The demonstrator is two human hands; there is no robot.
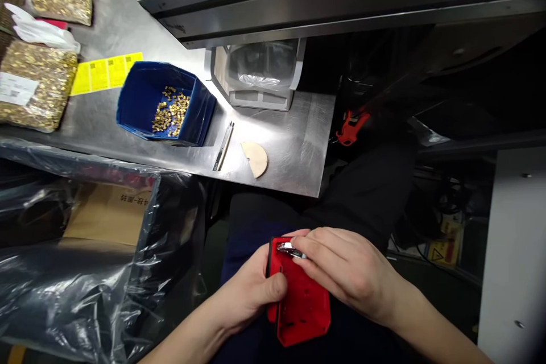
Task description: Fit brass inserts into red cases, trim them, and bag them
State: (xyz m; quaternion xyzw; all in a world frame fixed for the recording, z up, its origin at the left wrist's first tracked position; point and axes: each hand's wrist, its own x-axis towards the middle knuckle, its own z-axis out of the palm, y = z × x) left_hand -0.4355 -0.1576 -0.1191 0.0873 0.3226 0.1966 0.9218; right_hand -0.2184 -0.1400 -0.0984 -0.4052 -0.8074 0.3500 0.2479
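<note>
Bare forearms (426, 318) reach in from the bottom edge to the lower middle of the frame, where the left hand (260, 284) grips a red case (305, 318) along its side, thumb pressed over the rim, and the right hand (354, 267) pinches a shiny metal piece (285, 247) at the case's upper end. Whether those right fingers also brace on the wall is hidden. With so little of the metal piece held, it could slip or skew if the pinch loosens, and a tilt of the case could spill it onto the dark trousers (354, 182) or past them. Pressing hard might also twist the case, since one thumb seems to steady it. Above, the steel bench (298, 159) ends in a bare-looking lip and a corner right of centre; raised knuckles could knock it. Near that lip lie a half-disc (257, 160) and a slim tool (223, 147), easily nudged off. A blue bin (205, 114) stands farther in, upper left of centre. Leftward, a plastic-lined box (164, 205) limits elbow room; rightward, below the trousers, movement looks freer.
</note>
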